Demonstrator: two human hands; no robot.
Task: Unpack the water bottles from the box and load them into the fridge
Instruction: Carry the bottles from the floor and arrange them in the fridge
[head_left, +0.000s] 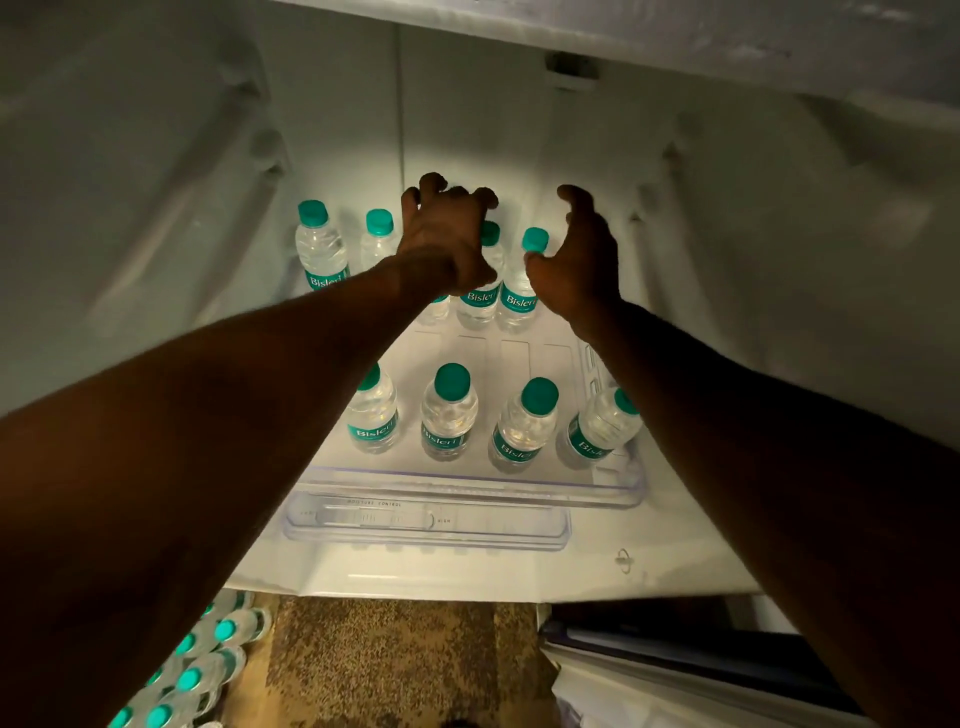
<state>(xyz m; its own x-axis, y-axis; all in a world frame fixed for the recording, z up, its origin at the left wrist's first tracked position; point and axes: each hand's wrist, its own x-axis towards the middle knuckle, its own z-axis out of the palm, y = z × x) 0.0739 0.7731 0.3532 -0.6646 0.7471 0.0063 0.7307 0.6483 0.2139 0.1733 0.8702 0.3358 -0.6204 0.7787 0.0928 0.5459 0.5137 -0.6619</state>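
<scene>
Small clear water bottles with teal caps stand on the white fridge shelf (519, 358) in two rows. The back row (319, 244) holds several; the front row (449, 410) holds several, the rightmost bottle (597, 428) leaning right. My left hand (441, 234) hovers over the back row with fingers spread and curled, hiding part of one bottle. My right hand (576, 260) is open just right of the back row's last bottle (522, 291), thumb near its cap. More bottles (197, 670) lie packed together at the lower left, below the fridge.
The shelf has a clear plastic front rim (467, 488) with a moisture-control slider cover (426, 519) below it. Ribbed fridge walls close in on both sides. A speckled brown floor (389, 660) lies beneath, and the fridge door's inner edge (675, 670) is at the lower right.
</scene>
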